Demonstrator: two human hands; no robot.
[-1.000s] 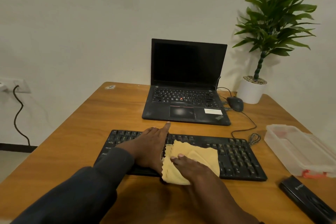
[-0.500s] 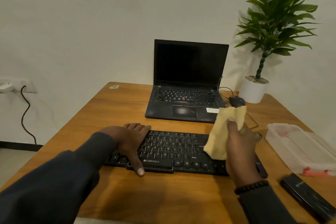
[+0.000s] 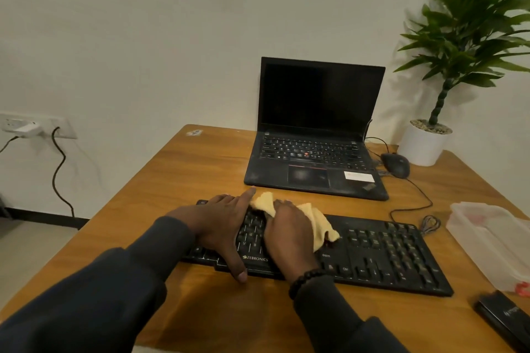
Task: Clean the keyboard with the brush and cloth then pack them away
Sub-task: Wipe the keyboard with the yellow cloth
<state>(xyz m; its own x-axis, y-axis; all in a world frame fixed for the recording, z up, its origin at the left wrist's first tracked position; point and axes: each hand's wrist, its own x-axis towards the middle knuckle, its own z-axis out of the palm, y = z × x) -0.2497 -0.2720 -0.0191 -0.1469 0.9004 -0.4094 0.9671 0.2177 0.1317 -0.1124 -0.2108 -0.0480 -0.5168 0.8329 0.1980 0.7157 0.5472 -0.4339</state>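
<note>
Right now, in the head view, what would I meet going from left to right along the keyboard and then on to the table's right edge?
Left hand → right hand pressing the cloth → bare keys of the keyboard → plastic box.

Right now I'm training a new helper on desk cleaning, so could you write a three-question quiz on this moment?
1. True or false: the yellow cloth lies on the laptop.
2. Which hand presses the cloth onto the keyboard? A) left hand B) right hand C) neither
3. Fill in: the clear plastic box sits to the ___ of the keyboard.

Key
1. False: it is on the keyboard, under the right hand.
2. B; the left hand rests flat on the keyboard's left end.
3. right
</note>
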